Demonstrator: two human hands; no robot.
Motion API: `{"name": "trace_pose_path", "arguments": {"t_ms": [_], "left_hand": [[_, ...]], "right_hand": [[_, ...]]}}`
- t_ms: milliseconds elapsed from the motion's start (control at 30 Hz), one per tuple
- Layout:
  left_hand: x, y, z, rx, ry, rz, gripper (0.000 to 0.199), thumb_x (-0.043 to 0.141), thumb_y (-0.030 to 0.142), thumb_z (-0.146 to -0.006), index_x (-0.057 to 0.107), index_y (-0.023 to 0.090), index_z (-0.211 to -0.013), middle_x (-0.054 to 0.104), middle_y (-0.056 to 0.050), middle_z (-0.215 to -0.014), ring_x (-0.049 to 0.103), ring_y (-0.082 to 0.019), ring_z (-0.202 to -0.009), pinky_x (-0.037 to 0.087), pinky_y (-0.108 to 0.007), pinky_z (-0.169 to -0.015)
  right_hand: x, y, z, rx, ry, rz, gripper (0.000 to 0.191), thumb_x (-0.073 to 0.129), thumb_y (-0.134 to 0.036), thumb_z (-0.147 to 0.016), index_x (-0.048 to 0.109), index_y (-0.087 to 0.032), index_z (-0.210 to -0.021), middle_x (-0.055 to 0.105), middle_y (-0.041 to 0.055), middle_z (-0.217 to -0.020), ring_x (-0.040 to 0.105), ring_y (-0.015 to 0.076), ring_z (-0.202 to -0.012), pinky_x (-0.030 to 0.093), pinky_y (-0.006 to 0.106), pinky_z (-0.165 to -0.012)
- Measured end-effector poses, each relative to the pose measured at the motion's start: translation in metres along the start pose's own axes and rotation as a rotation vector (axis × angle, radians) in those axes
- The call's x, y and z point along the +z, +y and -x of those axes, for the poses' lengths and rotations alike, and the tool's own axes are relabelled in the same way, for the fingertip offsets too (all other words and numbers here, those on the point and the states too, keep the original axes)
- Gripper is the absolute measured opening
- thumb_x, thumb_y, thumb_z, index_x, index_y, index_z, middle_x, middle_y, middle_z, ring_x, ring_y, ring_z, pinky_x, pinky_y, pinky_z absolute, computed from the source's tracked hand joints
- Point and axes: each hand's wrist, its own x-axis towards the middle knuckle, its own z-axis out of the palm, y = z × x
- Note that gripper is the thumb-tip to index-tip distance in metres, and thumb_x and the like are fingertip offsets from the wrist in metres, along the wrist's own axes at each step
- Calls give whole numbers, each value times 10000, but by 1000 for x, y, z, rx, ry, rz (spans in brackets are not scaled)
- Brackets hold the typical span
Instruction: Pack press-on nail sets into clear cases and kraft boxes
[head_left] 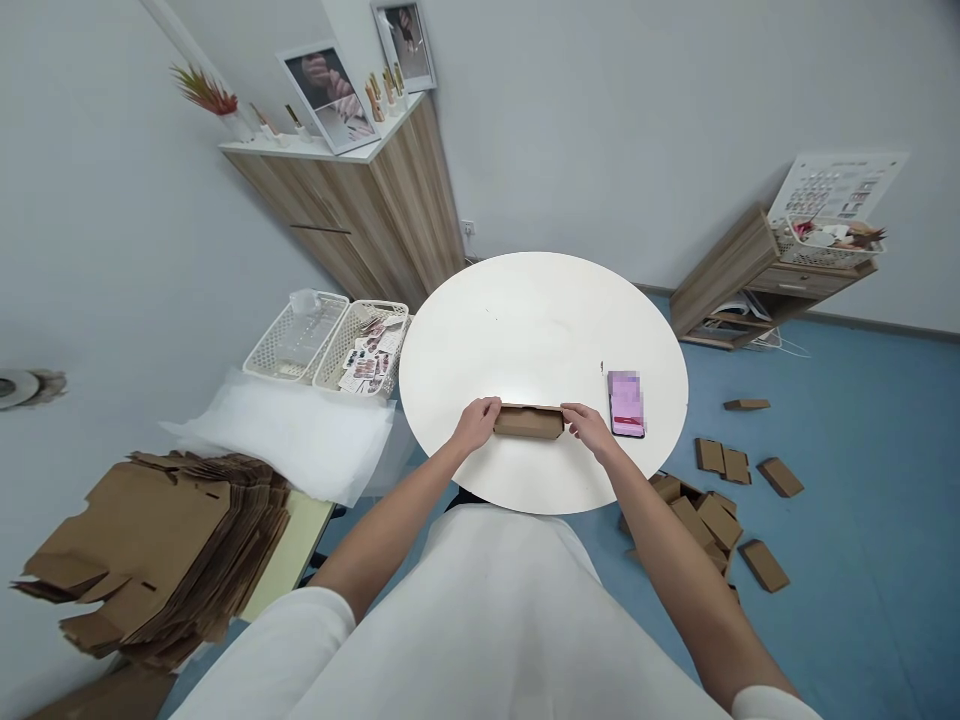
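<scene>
A small brown cardboard box (529, 424) rests near the front of the round white table (540, 310). My left hand (477, 422) grips its left end, thumb and fingers at the upper corner. At the opposite end, my right hand (586, 424) pinches the right upper corner. The long side of the box faces me, and its inside is mostly hidden. Just right of my right hand lies a phone (627, 404) with a lit pink screen.
Flat cardboard blanks (165, 540) are stacked at the left, below white wrapping sheets (292, 425). Two white baskets (319, 385) stand beside the table. Folded boxes (701, 520) are heaped at the lower right, with several more scattered on the blue floor (862, 450). A wooden cabinet (360, 215) stands behind.
</scene>
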Motion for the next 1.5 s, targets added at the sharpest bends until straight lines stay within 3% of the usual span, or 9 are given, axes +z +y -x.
{"name": "trace_pose_path", "arguments": {"t_ms": [133, 233, 467, 600, 733, 900, 1000, 1233, 1500], "left_hand": [[3, -10, -2, -67, -6, 61, 385, 414, 442, -814, 536, 209, -1096, 576, -45, -974, 543, -151, -836, 421, -266, -758], [6, -19, -2, -149, -49, 102, 522, 530, 453, -741, 449, 199, -1190, 552, -65, -1029, 555, -135, -789, 433, -244, -686], [2, -29, 3, -206, -234, 257, 516, 514, 500, -742, 454, 220, -1172, 540, -87, -1113, 579, -157, -839, 453, -245, -633], [0, -34, 8, -140, -203, 316, 454, 559, 376, -744, 463, 209, -1156, 519, -101, -1156, 583, -168, -861, 475, -270, -662], [3, -49, 19, -74, -195, 375, 409, 612, 186, -693, 487, 192, -1082, 517, -96, -1168, 561, -177, -960, 477, -293, -766], [5, -70, 27, -112, -243, 335, 422, 629, 230, -678, 469, 178, -1065, 531, -103, -1139, 552, -180, -986, 472, -286, -779], [-1, -76, 22, -170, -290, 208, 528, 619, 311, -686, 416, 161, -1150, 548, -110, -1087, 579, -167, -904, 467, -277, -761], [-15, -73, 2, -167, -544, 2, 545, 571, 415, -701, 442, 174, -1172, 580, -100, -1018, 574, -204, -887, 455, -285, -729], [-3, -58, 8, 2, -469, 30, 532, 589, 298, -694, 436, 204, -1195, 575, -80, -981, 565, -188, -830, 465, -299, -713]], "right_hand": [[1, 10, 0, 4, 8, 42, 407, 530, -332, -629, 571, -260, -1027, 563, 21, -922, 516, 139, -750, 408, 281, -665], [4, 18, 0, 11, 23, 28, 458, 548, -311, -609, 544, -273, -1065, 540, 31, -1024, 528, 152, -818, 420, 298, -697], [20, 23, 9, 56, 27, -98, 457, 505, -309, -649, 481, -300, -1106, 498, 39, -1139, 559, 128, -748, 453, 287, -639], [36, 28, 20, -37, 113, -112, 447, 492, -274, -641, 482, -264, -1088, 503, 53, -1151, 567, 133, -737, 460, 303, -656], [62, 42, 36, -73, 141, -141, 437, 489, -232, -624, 461, -232, -1059, 530, 59, -1127, 573, 182, -883, 458, 302, -677], [89, 60, 50, 10, 231, -176, 364, 530, -271, -652, 475, -225, -1008, 525, 76, -1149, 505, 212, -1075, 437, 336, -815], [94, 68, 58, 77, 243, -196, 478, 564, -298, -660, 435, -233, -1115, 497, 93, -1199, 521, 211, -1064, 435, 355, -841], [88, 65, 75, 223, 129, -143, 673, 608, -320, -664, 346, -234, -1278, 445, 119, -1273, 575, 206, -964, 451, 354, -820], [98, 63, 77, 140, 126, -294, 684, 620, -211, -627, 351, -262, -1253, 445, 80, -1239, 568, 181, -935, 455, 349, -811]]}}
